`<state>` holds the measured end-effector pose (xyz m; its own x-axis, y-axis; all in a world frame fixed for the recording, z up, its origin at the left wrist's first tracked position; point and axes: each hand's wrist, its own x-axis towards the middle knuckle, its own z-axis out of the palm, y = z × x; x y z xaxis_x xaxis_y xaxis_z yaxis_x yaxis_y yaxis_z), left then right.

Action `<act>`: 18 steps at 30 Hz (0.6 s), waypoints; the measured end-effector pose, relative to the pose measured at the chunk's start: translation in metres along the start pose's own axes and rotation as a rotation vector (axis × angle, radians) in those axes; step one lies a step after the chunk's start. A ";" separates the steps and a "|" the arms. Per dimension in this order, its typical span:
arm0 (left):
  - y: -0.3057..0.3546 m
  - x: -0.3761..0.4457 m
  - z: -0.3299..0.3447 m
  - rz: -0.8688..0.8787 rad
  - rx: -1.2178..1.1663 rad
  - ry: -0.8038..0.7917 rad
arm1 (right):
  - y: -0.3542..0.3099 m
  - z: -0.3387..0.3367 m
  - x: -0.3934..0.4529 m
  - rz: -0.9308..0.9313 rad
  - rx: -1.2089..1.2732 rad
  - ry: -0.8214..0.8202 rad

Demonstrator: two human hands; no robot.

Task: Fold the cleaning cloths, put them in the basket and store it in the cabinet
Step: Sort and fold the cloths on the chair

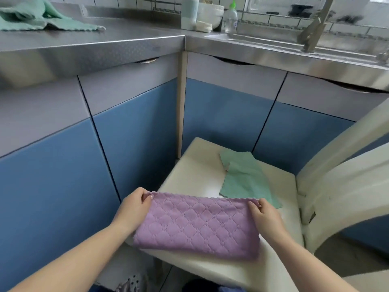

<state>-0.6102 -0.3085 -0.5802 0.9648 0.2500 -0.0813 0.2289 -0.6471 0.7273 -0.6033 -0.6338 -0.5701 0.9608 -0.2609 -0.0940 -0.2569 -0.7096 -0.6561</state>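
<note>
A purple quilted cloth, folded in half into a long rectangle, lies on the near part of a cream chair seat. My left hand pinches its far left corner, and my right hand pinches its far right corner. Behind it on the seat lies a green cloth, folded into a strip. More green cloths lie crumpled on the steel counter at the far left. No basket is in view.
Blue and grey cabinet doors stand closed below the steel counter in the corner. The chair's curved back rises at the right. A sink tap, a soap bottle and bowls sit at the back.
</note>
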 end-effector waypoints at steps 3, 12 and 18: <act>-0.004 0.010 0.003 -0.022 0.046 0.023 | 0.006 0.007 0.008 0.014 -0.036 -0.023; -0.007 0.018 0.008 -0.026 0.087 0.014 | 0.006 0.014 0.019 0.051 -0.080 -0.018; -0.006 0.016 0.007 -0.012 0.084 -0.001 | 0.003 0.010 0.016 0.096 0.002 -0.064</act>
<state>-0.5952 -0.3052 -0.5907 0.9620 0.2575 -0.0904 0.2505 -0.7020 0.6667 -0.5872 -0.6334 -0.5809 0.9364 -0.2852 -0.2044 -0.3481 -0.6817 -0.6435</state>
